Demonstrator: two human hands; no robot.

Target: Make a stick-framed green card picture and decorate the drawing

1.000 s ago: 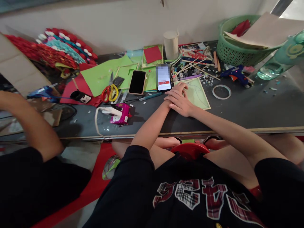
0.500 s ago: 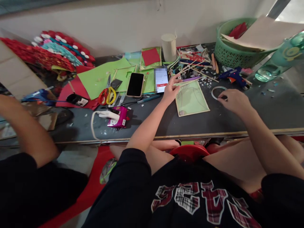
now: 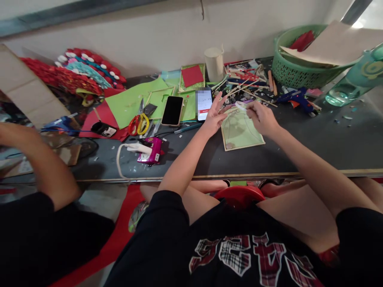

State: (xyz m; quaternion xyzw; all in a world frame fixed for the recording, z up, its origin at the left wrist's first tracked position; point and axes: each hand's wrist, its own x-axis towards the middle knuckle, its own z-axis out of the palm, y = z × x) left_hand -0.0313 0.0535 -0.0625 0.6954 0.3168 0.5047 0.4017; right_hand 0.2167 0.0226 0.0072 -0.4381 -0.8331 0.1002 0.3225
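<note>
Your right grip (image 3: 263, 119) is closed in a pinch, thumb and fingertips on the rim of a pale tape ring (image 3: 240, 106), and that ring is up on its edge above the far end of the green panel (image 3: 243, 134). Over to your left grip (image 3: 213, 119): fingers stretched and partly spread, tips close to the ring, though whether they have hold of anything, you can't tell from here. Beneath both hands lies that panel, flat on the counter (image 3: 302, 147), thin pale strips along its edges and curved lines running across it.

Just beside your left fingers, there's the lit phone (image 3: 204, 107), then the dark phone (image 3: 172, 111) to its left, with a teal pen (image 3: 188, 128) lying in front of them. Further left come the scissors (image 3: 140, 116), red and yellow handles towards you, and nearer the edge the magenta socket box (image 3: 152, 154) with a white plug in it. Behind your hands it's busy: a heap of sticks and scraps (image 3: 247, 81), and a white cylinder (image 3: 214, 65) upright by the wall. Out to the right, you've got a blue glue gun (image 3: 295, 98), the green basket (image 3: 295, 73) with sheets in it, and a clear bottle (image 3: 350, 83). Far left, another person's bent arm (image 3: 49, 163) reaches over the counter.
</note>
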